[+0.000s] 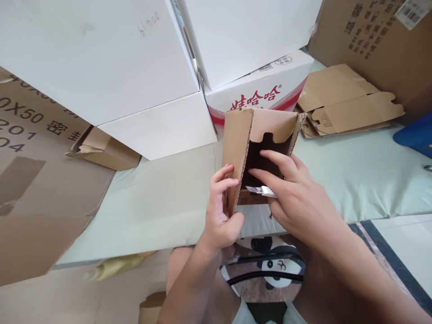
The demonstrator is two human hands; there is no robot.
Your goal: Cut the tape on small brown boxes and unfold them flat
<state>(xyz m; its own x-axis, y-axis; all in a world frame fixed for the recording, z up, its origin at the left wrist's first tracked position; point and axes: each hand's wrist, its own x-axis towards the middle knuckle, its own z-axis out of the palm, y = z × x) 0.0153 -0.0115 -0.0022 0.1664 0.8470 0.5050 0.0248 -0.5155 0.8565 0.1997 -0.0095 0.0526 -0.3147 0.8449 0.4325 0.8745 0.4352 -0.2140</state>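
Observation:
A small brown corrugated carton (238, 135) stands open towards me in the middle of the view, its inside dark. My left hand (221, 209) grips its left wall, thumb on the near edge and fingers curled round the outside. My right hand (292, 193) reaches into the opening with fingers stretched, and holds a small white and silvery item (261, 190) under the fingers at the carton's lower edge. What that item is I cannot make out.
Large white boxes (101, 67) are stacked behind, one with red printing (256, 96). Flattened brown cartons (344, 101) lie at the right on a pale green surface (354, 171). A big brown carton (37, 180) lies at the left. A blue object (416, 135) sits at the right edge.

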